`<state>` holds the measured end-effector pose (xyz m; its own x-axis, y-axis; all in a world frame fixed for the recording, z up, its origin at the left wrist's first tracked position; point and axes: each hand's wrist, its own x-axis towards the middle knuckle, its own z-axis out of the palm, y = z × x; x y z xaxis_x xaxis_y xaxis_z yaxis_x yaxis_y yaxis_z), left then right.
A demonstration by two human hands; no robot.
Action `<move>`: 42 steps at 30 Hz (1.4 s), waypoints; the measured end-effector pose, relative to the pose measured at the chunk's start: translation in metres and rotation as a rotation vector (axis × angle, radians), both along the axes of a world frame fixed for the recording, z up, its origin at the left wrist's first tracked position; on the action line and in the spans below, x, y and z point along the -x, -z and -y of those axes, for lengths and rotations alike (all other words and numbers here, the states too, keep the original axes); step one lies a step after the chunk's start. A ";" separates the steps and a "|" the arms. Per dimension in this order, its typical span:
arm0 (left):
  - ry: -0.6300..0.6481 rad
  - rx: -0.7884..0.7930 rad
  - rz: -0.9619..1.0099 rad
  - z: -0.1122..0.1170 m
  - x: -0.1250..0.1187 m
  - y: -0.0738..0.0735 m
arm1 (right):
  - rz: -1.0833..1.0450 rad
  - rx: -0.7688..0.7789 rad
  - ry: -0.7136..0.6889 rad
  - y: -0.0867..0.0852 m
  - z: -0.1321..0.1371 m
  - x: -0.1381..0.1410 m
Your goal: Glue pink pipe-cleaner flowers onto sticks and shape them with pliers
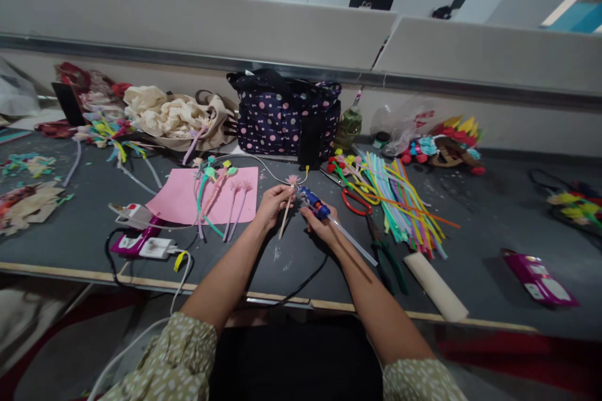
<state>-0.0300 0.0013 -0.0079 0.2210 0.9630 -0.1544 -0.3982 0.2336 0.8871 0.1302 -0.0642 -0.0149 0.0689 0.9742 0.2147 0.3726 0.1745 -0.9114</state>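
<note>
My left hand (pixel 271 203) is closed around the thin stem of a small pink pipe-cleaner flower (pixel 292 181), held just above the dark table (pixel 470 244). My right hand (pixel 322 223) grips a blue glue gun (pixel 314 203) with a clear glue stick trailing back from it; the nozzle points at the flower head. Both hands meet at the table's middle, close to a pink paper sheet (pixel 188 200) that carries several finished flowers (pixel 216 191).
A polka-dot bag (pixel 286 113) stands behind the hands. A heap of coloured pipe cleaners (pixel 402 203), red-handled scissors (pixel 355 200) and green pliers (pixel 388 254) lie to the right. A cardboard roll (pixel 435 285), a magenta box (pixel 538 277), and a power strip (pixel 141 244) at left.
</note>
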 end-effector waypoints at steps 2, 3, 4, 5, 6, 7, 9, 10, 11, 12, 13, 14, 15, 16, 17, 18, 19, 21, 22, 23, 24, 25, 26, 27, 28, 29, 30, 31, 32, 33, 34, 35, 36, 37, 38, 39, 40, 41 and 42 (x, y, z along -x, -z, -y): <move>0.003 -0.005 -0.002 0.000 0.000 0.000 | 0.025 -0.001 0.000 -0.001 0.001 0.000; 0.005 -0.007 -0.002 0.000 0.000 -0.001 | 0.035 -0.002 0.001 -0.002 0.001 0.000; 0.004 -0.008 -0.002 0.001 0.000 -0.001 | 0.043 0.000 -0.001 -0.002 0.001 -0.001; 0.002 -0.009 -0.001 0.001 0.000 -0.001 | 0.047 0.003 -0.003 -0.003 0.001 -0.001; -0.001 -0.010 -0.002 0.001 0.000 -0.001 | 0.049 0.007 -0.005 -0.004 0.001 -0.001; -0.003 -0.010 -0.004 0.001 0.000 -0.001 | 0.049 0.013 -0.008 -0.004 0.001 -0.001; -0.006 -0.010 -0.007 0.000 0.000 -0.001 | 0.047 0.027 -0.015 -0.005 0.001 -0.001; -0.005 -0.011 -0.007 0.000 0.000 -0.001 | 0.048 0.031 -0.017 -0.005 0.001 -0.001; -0.004 -0.012 -0.005 0.000 0.000 -0.001 | 0.049 0.032 -0.016 -0.006 0.001 -0.001; -0.003 -0.014 -0.002 0.000 0.000 -0.001 | 0.051 0.032 -0.015 -0.006 0.001 -0.001; -0.003 -0.016 0.000 0.001 0.000 -0.001 | 0.054 0.030 -0.013 -0.006 0.001 -0.001; -0.003 -0.018 0.000 0.001 0.000 -0.001 | 0.058 0.027 -0.010 -0.006 0.002 -0.001; -0.002 -0.020 0.000 0.001 0.000 -0.001 | 0.063 0.023 -0.008 -0.006 0.002 -0.001; -0.002 -0.023 -0.001 0.001 0.000 -0.001 | 0.066 0.020 -0.008 -0.006 0.002 -0.001; -0.001 -0.024 -0.002 0.001 0.000 -0.001 | 0.070 0.019 -0.012 -0.006 0.002 -0.001; 0.000 -0.025 -0.003 0.001 0.000 0.000 | 0.072 0.017 -0.018 -0.006 0.002 -0.001; 0.001 -0.026 -0.003 0.000 0.000 0.000 | 0.074 0.014 -0.023 -0.006 0.002 -0.001; -0.001 -0.024 -0.002 0.000 0.000 0.000 | 0.080 0.007 -0.030 -0.006 0.001 -0.001; -0.003 -0.024 -0.002 0.000 0.000 0.001 | 0.085 0.006 -0.029 -0.006 0.001 -0.001; -0.004 -0.024 -0.002 0.000 0.000 0.001 | 0.090 0.004 -0.026 -0.006 0.001 -0.002; -0.005 -0.024 -0.003 0.000 -0.001 0.001 | 0.094 0.003 -0.023 -0.006 0.001 -0.002; -0.007 -0.025 -0.005 0.000 -0.001 0.001 | 0.097 0.004 -0.022 -0.006 0.001 -0.002; -0.009 -0.026 -0.007 0.000 -0.001 0.000 | 0.098 0.005 -0.023 -0.006 0.001 -0.002; -0.011 -0.027 -0.009 0.000 -0.001 0.000 | 0.099 0.005 -0.025 -0.006 0.001 -0.002; -0.013 -0.029 -0.010 0.000 -0.001 0.000 | 0.102 0.003 -0.026 -0.007 0.001 -0.002; -0.015 -0.030 -0.010 0.000 -0.001 0.000 | 0.106 0.002 -0.027 -0.007 0.001 -0.002; -0.016 -0.032 -0.010 0.000 -0.001 0.000 | 0.110 0.001 -0.029 -0.007 0.001 -0.002; -0.017 -0.036 -0.009 0.000 -0.001 0.000 | 0.114 0.001 -0.030 -0.008 0.001 -0.002; -0.018 -0.040 -0.010 0.000 -0.001 0.000 | 0.116 0.000 -0.030 -0.008 0.001 -0.002; -0.018 -0.048 -0.012 0.000 0.000 0.000 | 0.116 0.002 -0.031 -0.008 0.002 -0.002; -0.021 -0.060 -0.017 0.000 0.000 0.001 | 0.113 0.005 -0.030 -0.009 0.002 -0.002; -0.024 -0.078 -0.026 0.000 0.000 0.001 | 0.108 0.011 -0.028 -0.009 0.002 -0.002; -0.028 -0.099 -0.037 -0.001 0.000 0.001 | 0.104 0.017 -0.026 -0.009 0.002 -0.002; -0.034 -0.122 -0.049 -0.001 0.000 0.002 | 0.101 0.025 -0.027 -0.009 0.002 -0.002; -0.041 -0.143 -0.061 -0.001 0.000 0.002 | 0.100 0.032 -0.028 -0.008 0.002 -0.002; -0.048 -0.159 -0.071 -0.001 0.000 0.002 | 0.101 0.038 -0.030 -0.008 0.002 -0.002; -0.053 -0.170 -0.078 -0.001 0.000 0.002 | 0.106 0.042 -0.033 -0.008 0.002 -0.002; -0.057 -0.176 -0.082 0.000 0.000 0.001 | 0.115 0.042 -0.033 -0.008 0.002 -0.002; -0.059 -0.179 -0.084 0.000 0.000 0.001 | 0.132 0.039 -0.033 -0.008 0.001 -0.003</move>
